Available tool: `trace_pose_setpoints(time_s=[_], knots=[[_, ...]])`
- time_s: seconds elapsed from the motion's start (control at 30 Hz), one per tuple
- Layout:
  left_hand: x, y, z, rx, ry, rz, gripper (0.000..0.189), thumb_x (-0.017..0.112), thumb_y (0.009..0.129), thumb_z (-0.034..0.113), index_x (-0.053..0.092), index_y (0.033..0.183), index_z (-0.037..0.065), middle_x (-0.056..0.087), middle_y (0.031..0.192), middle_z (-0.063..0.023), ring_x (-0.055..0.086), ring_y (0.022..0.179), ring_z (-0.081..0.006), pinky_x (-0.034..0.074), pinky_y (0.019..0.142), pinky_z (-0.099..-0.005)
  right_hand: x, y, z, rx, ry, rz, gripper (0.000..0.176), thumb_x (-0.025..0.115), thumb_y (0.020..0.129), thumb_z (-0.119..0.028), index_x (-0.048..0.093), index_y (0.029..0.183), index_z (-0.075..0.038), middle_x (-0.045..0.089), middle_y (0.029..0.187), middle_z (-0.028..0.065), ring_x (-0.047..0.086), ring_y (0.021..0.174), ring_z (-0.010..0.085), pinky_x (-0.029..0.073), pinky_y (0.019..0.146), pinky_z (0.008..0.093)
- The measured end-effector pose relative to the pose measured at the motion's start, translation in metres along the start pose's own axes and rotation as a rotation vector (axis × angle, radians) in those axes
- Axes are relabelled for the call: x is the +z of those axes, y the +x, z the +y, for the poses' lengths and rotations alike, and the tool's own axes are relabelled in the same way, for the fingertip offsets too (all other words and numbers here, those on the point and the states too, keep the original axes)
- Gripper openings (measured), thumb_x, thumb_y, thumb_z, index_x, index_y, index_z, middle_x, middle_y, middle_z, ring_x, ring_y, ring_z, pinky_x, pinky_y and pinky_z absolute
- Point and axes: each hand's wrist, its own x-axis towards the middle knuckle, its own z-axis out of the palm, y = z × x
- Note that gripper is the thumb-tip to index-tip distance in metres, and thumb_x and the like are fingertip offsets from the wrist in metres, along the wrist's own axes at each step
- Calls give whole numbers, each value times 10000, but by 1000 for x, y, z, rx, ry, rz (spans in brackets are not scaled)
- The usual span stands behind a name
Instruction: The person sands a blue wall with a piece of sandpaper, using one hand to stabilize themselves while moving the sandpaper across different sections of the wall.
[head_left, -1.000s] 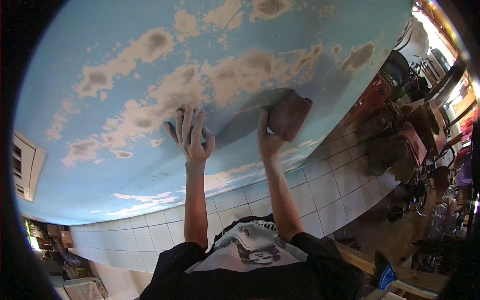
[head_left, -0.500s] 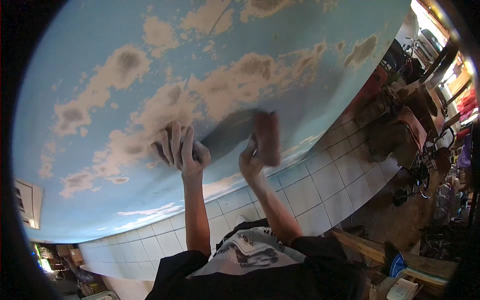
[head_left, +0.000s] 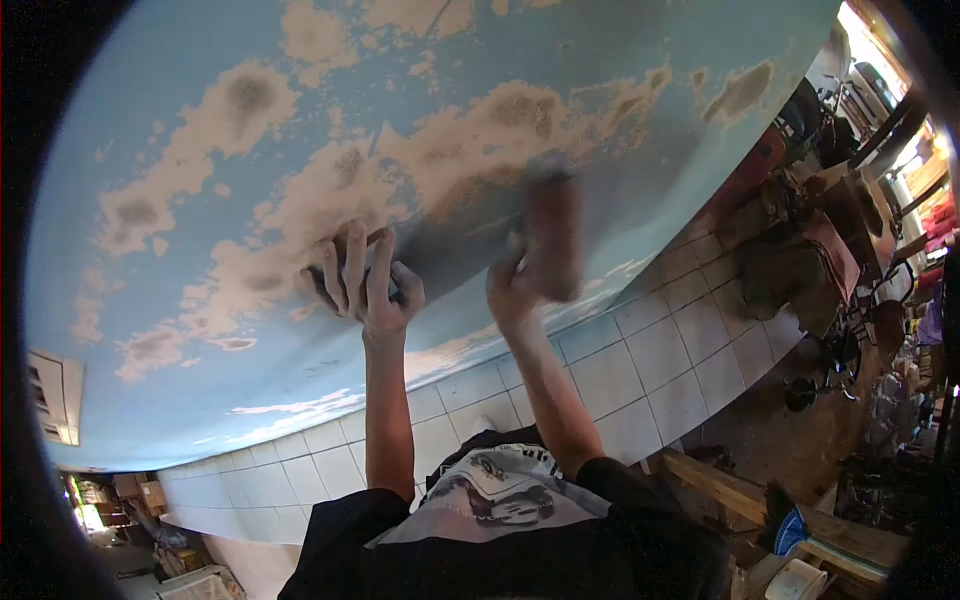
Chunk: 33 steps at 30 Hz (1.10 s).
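A light-blue painted wall [head_left: 480, 60] with pale, worn patches and grey-brown spots fills the upper view. My left hand [head_left: 362, 280] rests against it, fingers spread and slightly bent, fingertips on a pale patch. To its right, my right hand [head_left: 512, 290] grips a reddish-brown sanding block [head_left: 555, 235]. The block is upright in the view, held at the wall and smeared by motion, so its face is hidden. My right thumb shows along its left side. A dark shadow lies on the wall between both hands.
White tiles [head_left: 640, 360] run below the painted wall. A vent-like panel [head_left: 55, 395] is at the far left. On the right are cluttered household things, a wooden beam [head_left: 720, 490] and a blue-headed brush [head_left: 790, 530]. Boxes [head_left: 150, 495] stand at lower left.
My right hand and the sanding block have moved up and a little right along the wall. My left hand's fingers are more spread, in nearly the same place.
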Motion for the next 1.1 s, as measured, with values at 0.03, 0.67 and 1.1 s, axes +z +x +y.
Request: trace_pose_setpoints(time_s=[0.03, 0.67, 1.1], knots=[[2, 0, -1, 13, 7, 0, 330, 433, 799, 154, 634, 1058, 121, 533, 1255, -98, 341, 1292, -299, 122, 1088, -502, 4, -8, -13, -116, -153, -29, 563, 495, 802, 27, 333, 1340, -10, 322, 1404, 149, 249, 1334, 285, -22, 1071, 578], [4, 50, 20, 89, -334, -47, 457, 481, 679, -7, 623, 1049, 221, 585, 1198, 2, 546, 1119, -192, 326, 1039, -432, 4, 15, -29, 16, -391, 285, 327, 403, 879, 19, 451, 1192, 102, 523, 1180, 257, 437, 1179, 379, 256, 1037, 454], [8, 46, 18, 155, -276, -72, 375, 469, 745, 13, 615, 1074, 117, 609, 1157, -47, 534, 1132, -226, 335, 1013, -410, -34, 38, -20, 542, -164, 222, 260, 466, 849, 37, 506, 1104, 66, 585, 988, 170, 565, 860, 283, 403, 829, 291]])
